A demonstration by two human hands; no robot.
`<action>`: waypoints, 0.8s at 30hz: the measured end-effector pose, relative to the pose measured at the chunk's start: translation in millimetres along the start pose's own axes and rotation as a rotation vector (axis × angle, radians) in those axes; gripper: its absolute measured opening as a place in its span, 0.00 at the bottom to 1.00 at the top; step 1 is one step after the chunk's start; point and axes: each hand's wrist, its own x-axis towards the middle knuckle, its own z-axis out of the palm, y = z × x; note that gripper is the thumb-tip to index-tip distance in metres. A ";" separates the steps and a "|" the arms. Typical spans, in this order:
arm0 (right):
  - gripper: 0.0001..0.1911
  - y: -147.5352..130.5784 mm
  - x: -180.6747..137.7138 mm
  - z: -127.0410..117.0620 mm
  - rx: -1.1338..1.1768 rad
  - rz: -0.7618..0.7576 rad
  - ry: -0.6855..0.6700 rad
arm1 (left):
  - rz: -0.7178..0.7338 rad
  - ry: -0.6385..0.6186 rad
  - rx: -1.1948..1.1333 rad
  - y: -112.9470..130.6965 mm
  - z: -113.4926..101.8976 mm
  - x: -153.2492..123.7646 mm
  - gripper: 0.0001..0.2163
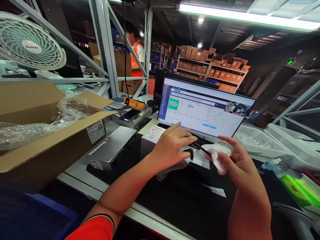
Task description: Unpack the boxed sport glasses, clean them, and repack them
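Note:
My left hand [172,145] hovers over the desk in front of the monitor [202,108], fingers curled, pinching a small black object [190,153]. My right hand [233,160] is closed on a white cloth or wrapper [216,155] with a thin black strap running from it towards the left hand. Both hands sit above a silvery flat item [200,161] on the black mat [180,186]. I cannot make out what the black object is.
An open cardboard box [37,140] with bubble wrap stands at left beside a grey "Wakening" box [110,150]. A fan [27,46], a phone [130,115], white perforated devices [260,138] and a green packet [297,188] surround the desk. A person in an orange vest [136,56] stands behind the racks.

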 end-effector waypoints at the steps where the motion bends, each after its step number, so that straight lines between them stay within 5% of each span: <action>1: 0.22 1.7 1.3 0.9 -0.008 -0.005 0.026 | 0.007 0.004 0.019 0.3 -0.4 -0.1 0.15; 4: 0.14 5.5 5.2 3.2 0.008 -0.045 0.072 | 0.026 0.010 0.070 0.6 -0.9 -0.4 0.14; 9: 0.02 2.1 5.8 14.5 -0.236 -0.184 -0.130 | 0.071 -0.027 0.181 0.0 0.8 -1.2 0.12; 12: 0.05 -1.1 6.7 17.0 -0.395 -0.270 -0.135 | 0.084 -0.025 0.199 0.1 2.2 -1.3 0.11; 17: 0.10 1.2 9.2 -4.8 -0.308 -0.154 -0.337 | 0.077 -0.053 0.092 2.5 5.2 -1.9 0.12; 20: 0.13 1.6 6.2 -6.1 -0.342 -0.153 -0.294 | 0.093 -0.033 0.098 7.3 8.3 -2.9 0.11; 24: 0.16 -3.8 -1.6 26.5 -0.461 -0.214 -0.105 | 0.238 -0.110 0.203 14.8 16.6 -4.2 0.04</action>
